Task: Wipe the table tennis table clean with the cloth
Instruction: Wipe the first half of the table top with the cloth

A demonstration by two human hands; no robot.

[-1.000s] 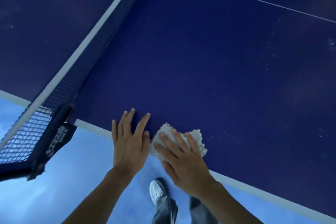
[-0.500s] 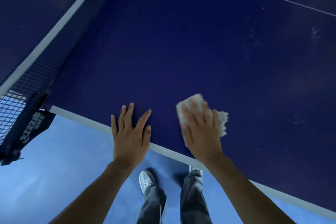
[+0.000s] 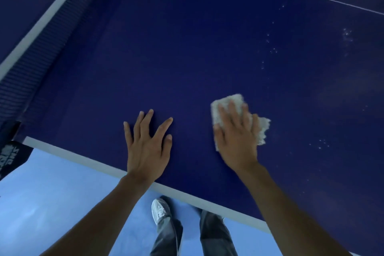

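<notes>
1. My left hand: flat, fingers spread, bracing on the desk near its edge.
2. My right hand: flat, pressing the cloth; it slid from beside the left hand toward 3 o'clock.
3. Dust specks at 2 o'clock: unwiped, next.

Two grips, one cloth, one table.
</notes>
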